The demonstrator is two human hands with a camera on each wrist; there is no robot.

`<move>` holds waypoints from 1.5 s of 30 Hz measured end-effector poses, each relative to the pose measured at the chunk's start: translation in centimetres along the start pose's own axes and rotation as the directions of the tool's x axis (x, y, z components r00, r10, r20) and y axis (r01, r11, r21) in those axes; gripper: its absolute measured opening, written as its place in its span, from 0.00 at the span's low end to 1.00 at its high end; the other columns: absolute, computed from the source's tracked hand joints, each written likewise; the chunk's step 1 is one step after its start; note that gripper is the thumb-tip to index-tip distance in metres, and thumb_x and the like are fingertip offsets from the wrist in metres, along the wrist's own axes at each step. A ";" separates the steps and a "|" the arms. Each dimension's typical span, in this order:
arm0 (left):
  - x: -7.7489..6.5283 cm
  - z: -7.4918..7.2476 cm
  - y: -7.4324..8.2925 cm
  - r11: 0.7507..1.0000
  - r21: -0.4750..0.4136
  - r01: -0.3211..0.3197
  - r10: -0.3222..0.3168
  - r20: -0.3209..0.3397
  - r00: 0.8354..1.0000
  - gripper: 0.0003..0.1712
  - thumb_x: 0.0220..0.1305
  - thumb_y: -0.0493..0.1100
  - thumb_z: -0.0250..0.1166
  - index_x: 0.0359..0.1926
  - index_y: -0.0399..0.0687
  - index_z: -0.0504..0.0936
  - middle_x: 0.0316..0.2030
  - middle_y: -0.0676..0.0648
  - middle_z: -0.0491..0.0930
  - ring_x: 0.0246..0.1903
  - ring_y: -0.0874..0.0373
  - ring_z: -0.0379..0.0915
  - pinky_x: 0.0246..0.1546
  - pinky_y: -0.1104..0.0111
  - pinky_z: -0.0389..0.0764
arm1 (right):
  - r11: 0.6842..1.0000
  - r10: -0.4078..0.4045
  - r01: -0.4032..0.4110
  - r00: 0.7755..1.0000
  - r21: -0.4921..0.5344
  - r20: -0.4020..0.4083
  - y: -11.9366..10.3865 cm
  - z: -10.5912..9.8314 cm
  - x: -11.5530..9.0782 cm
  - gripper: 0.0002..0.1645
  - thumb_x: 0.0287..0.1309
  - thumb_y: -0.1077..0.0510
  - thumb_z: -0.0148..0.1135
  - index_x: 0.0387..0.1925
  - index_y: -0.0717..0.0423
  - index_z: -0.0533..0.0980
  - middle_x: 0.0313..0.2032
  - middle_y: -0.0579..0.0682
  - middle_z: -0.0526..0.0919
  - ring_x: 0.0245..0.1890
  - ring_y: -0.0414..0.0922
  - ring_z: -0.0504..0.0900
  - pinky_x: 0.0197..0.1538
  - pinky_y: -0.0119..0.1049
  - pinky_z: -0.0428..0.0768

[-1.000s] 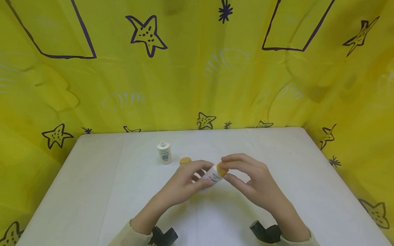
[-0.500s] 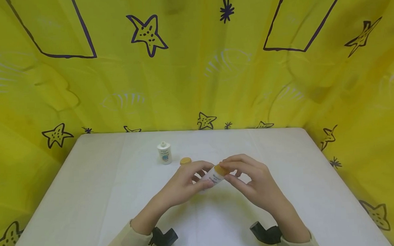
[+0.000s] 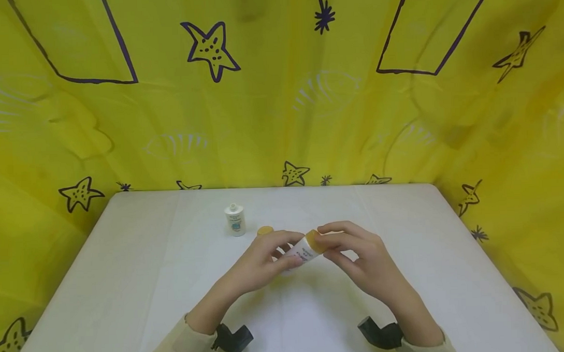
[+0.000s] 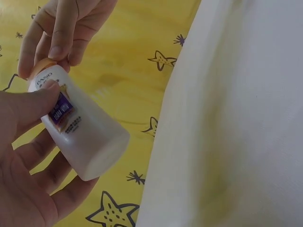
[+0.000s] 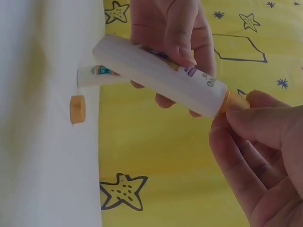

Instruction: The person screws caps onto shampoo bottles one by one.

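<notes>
A white shampoo bottle (image 4: 87, 135) with a purple label and an orange cap (image 5: 232, 102) is held tilted above the table. My left hand (image 3: 265, 259) grips its body, the thumb across the label and the fingers behind. At the bottle's upper end, my right hand (image 3: 365, 258) pinches the orange cap between thumb and fingers. The cap sits on the neck; whether it is tight I cannot tell. Just behind the left hand, a loose orange cap (image 5: 77, 109) rests on the table. A second white bottle (image 3: 235, 220) stands upright without a cap, its nozzle showing.
The white table (image 3: 173, 262) reaches back to a yellow curtain (image 3: 260, 94) printed with starfish. Black curved mounts (image 3: 234, 338) sit at both wrists, low over the table.
The right fingers have shifted round the cap, and the held bottle has turned slightly in place. The standing bottle and the loose cap stay where they were.
</notes>
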State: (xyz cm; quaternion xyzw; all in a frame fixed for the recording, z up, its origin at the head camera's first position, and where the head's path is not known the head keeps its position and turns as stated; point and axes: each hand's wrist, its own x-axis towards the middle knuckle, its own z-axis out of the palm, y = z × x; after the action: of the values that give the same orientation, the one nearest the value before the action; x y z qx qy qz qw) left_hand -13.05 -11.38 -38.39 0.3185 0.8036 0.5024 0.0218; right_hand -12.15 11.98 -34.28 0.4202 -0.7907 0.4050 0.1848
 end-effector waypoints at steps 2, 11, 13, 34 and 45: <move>0.0 -0.1 -0.1 1.000 -0.002 -0.009 0.009 0.014 1.000 0.19 0.61 0.52 0.60 0.54 0.63 0.74 0.45 0.62 0.77 0.39 0.64 0.73 0.37 0.67 0.78 | 1.000 -0.001 0.001 1.000 -0.012 0.015 0.5 0.0 -0.1 0.24 0.42 0.70 0.69 0.44 0.50 0.79 0.48 0.48 0.78 0.44 0.41 0.79 0.42 0.26 0.78; 0.1 -0.6 1.2 0.994 -0.102 -0.044 0.056 0.108 0.993 0.18 0.63 0.41 0.59 0.55 0.52 0.74 0.41 0.53 0.78 0.40 0.58 0.73 0.36 0.68 0.78 | 0.995 -0.097 0.093 0.991 0.048 0.091 1.0 0.1 0.0 0.24 0.45 0.71 0.66 0.46 0.52 0.79 0.54 0.55 0.75 0.52 0.50 0.76 0.50 0.29 0.74; 0.0 -0.8 1.8 0.990 -0.135 -0.047 0.064 0.123 0.990 0.18 0.62 0.38 0.59 0.54 0.48 0.74 0.40 0.50 0.78 0.39 0.56 0.74 0.35 0.68 0.79 | 0.992 -0.119 0.113 0.989 0.061 0.092 1.0 0.2 0.0 0.23 0.45 0.72 0.65 0.46 0.54 0.79 0.53 0.56 0.76 0.51 0.50 0.77 0.50 0.29 0.74; 0.0 0.2 1.6 0.993 0.043 -0.114 0.113 0.017 0.993 0.18 0.61 0.45 0.61 0.54 0.56 0.74 0.41 0.58 0.77 0.36 0.65 0.71 0.36 0.70 0.77 | 0.998 -0.057 0.057 0.998 0.029 0.000 0.6 0.2 0.3 0.22 0.38 0.67 0.71 0.41 0.54 0.78 0.43 0.49 0.80 0.45 0.46 0.77 0.52 0.28 0.72; 0.1 1.9 0.3 0.922 0.323 -0.212 0.257 -0.102 0.961 0.21 0.61 0.52 0.61 0.53 0.53 0.74 0.38 0.58 0.74 0.34 0.68 0.67 0.34 0.79 0.73 | 0.998 0.053 -0.051 0.997 0.028 -0.052 1.7 0.8 -0.8 0.23 0.40 0.64 0.72 0.42 0.47 0.78 0.37 0.40 0.77 0.36 0.38 0.76 0.39 0.29 0.76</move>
State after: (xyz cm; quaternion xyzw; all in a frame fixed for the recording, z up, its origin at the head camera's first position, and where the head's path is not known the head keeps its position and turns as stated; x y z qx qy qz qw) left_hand -12.28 -9.72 -39.01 0.3753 0.8276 0.3910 -0.1459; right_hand -13.09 12.32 -36.06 0.3910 -0.7907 0.4313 0.1894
